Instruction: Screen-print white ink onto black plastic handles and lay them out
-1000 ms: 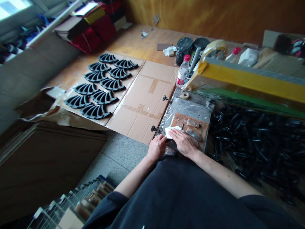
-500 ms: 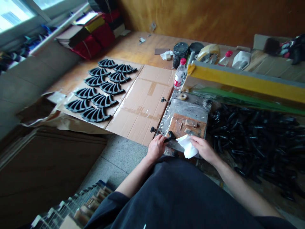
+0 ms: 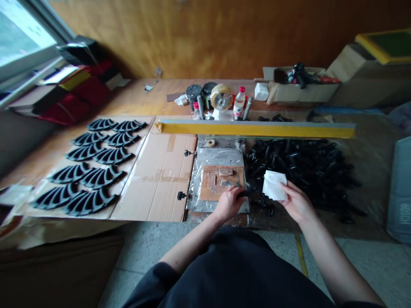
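Observation:
My left hand (image 3: 228,202) is closed on a black plastic part (image 3: 246,192), at the right edge of a brown board (image 3: 212,188). Much of that part is hidden by the fingers or lost against the dark pile behind. Between the thumb and fingers of my right hand (image 3: 298,201) is a folded white cloth (image 3: 274,186), perhaps paper. It hangs in front of a heap of loose black plastic parts (image 3: 305,164). The board lies on a metal plate (image 3: 221,156) and carries small blocks. A yellow-edged frame (image 3: 257,129) spans above the plate's far end.
Black parts fanned in rows (image 3: 91,201) lie on cardboard (image 3: 154,171) to the left. Behind the frame stand a clear bottle (image 3: 239,102), dark tins (image 3: 194,95) and a tape roll (image 3: 221,97). Black knobs (image 3: 181,195) stick out left of the plate. A grey bin (image 3: 400,192) is at far right.
The view has swung to the right. Both hands have shifted right relative to the plate, the left with the black part, the right with the white cloth, which now sits over the black heap.

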Available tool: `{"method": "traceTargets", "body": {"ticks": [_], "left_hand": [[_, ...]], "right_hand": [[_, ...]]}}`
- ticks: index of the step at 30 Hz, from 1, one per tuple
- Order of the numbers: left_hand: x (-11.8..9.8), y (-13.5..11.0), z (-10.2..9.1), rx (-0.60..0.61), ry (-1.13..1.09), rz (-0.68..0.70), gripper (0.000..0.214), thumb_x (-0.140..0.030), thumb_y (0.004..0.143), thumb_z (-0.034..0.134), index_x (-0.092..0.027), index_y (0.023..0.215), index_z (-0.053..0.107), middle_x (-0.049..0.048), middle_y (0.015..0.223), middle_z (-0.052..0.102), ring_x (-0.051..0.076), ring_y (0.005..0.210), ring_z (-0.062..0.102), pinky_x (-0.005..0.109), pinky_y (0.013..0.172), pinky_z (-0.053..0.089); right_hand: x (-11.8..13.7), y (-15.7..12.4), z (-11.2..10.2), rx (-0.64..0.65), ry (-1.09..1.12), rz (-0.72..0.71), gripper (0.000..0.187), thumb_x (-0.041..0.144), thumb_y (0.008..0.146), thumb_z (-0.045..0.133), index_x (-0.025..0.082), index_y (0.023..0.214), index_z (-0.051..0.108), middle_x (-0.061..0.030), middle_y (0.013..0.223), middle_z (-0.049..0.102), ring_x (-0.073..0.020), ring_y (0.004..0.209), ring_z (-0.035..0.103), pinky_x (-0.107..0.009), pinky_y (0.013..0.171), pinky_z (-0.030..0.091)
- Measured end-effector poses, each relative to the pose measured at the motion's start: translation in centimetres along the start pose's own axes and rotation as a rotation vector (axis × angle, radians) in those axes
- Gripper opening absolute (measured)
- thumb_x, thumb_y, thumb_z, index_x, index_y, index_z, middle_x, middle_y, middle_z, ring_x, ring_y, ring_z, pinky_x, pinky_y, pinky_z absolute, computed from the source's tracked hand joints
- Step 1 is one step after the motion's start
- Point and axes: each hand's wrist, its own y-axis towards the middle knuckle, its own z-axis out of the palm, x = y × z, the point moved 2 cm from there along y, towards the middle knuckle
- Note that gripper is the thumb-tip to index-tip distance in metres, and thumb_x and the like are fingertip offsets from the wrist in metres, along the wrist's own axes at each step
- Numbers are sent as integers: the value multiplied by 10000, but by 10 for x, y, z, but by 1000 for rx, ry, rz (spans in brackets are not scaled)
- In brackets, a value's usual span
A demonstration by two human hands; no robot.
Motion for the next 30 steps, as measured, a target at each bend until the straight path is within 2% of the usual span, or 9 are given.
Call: {"method": "traceTargets", "body": {"ticks": [3, 6, 10, 13, 16, 19, 24, 27, 30], "left_hand": [[-20, 29, 23, 33, -26, 130, 451, -174, 846, 575, -204, 1295, 548, 85, 1254, 627, 201, 1148, 596, 355, 1020, 474], [-25, 37, 28, 56, -31, 156, 428, -186, 836, 592, -197, 1263, 576, 85, 1306, 602, 207, 1197, 566, 371, 1060, 445], [-11, 29, 11, 51, -98, -3, 272, -241, 867, 547, -208, 1112, 660, 64, 1177, 668, 173, 977, 668, 314, 893, 548], [1, 24, -12, -43, -159, -130, 253, -298, 890, 523, -205, 1078, 664, 61, 1136, 681, 154, 896, 689, 286, 822, 566], [1, 20, -35, -192, -103, -168, 270, -334, 905, 515, -212, 1107, 645, 67, 1123, 680, 168, 926, 684, 315, 831, 565], [-13, 22, -51, -295, 89, -73, 323, -332, 904, 529, -250, 1208, 596, 74, 1232, 630, 203, 1112, 613, 387, 961, 507], [-28, 33, -52, -243, 168, -19, 435, -393, 840, 625, -232, 1241, 578, 90, 1260, 619, 231, 1177, 560, 385, 1015, 448], [-18, 33, -46, -151, -27, -138, 291, -401, 866, 581, -226, 1085, 655, 47, 1032, 708, 189, 947, 644, 303, 858, 498], [-2, 26, -43, -178, -302, -267, 265, -424, 858, 576, -189, 932, 673, 18, 837, 690, 143, 762, 612, 236, 698, 469]], "right_hand": [[16, 2, -15, 16, 13, -86, 411, 252, 642, 797, 239, 1041, 694, -39, 1052, 716, -222, 936, 668, -313, 734, 562], [24, 7, -23, 26, 17, -141, 465, 261, 632, 799, 234, 1078, 671, -44, 1044, 717, -245, 971, 659, -352, 792, 545], [23, 23, -25, 13, 30, -147, 442, 303, 613, 815, 226, 1016, 651, -32, 967, 724, -227, 909, 662, -330, 766, 526], [21, 36, -18, 35, 0, -133, 374, 348, 619, 812, 214, 912, 624, -26, 897, 719, -207, 823, 658, -306, 701, 514], [16, 50, 0, 137, -149, -81, 356, 409, 663, 773, 206, 911, 619, -20, 844, 707, -185, 710, 629, -277, 590, 481], [10, 58, 34, 360, -383, -81, 341, 432, 695, 735, 180, 911, 659, -21, 795, 698, -182, 680, 610, -266, 574, 446], [7, 50, 97, 794, -630, -181, 266, 398, 738, 693, 191, 901, 723, -46, 931, 723, -249, 897, 637, -335, 776, 470], [10, 47, 111, 810, -616, -174, 252, 362, 702, 731, 192, 888, 731, -43, 895, 723, -236, 872, 640, -334, 786, 470], [3, 46, 107, 657, -429, -26, 439, 344, 632, 793, 194, 1033, 694, -26, 848, 717, -178, 738, 629, -279, 671, 466]]}}
